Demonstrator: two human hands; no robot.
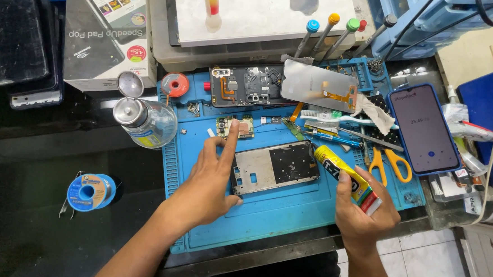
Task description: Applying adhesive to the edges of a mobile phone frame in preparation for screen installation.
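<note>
1. A dark table (pixel 43 161) carries a blue work mat (pixel 287 214).
2. Directly on the table: a solder spool (pixel 91 191), a clear bottle with its flip cap open (pixel 146 121), a stack of dark phones (pixel 24 42), and a grey box (pixel 109 30).

Yellow glue tube (pixel 345 179) (tilted), bare phone frame (pixel 275 168)

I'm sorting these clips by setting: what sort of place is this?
Most likely a phone repair bench. A blue work mat holds a bare phone frame and an opened phone, with screwdrivers behind. The right hand holds a yellow glue tube.
</note>
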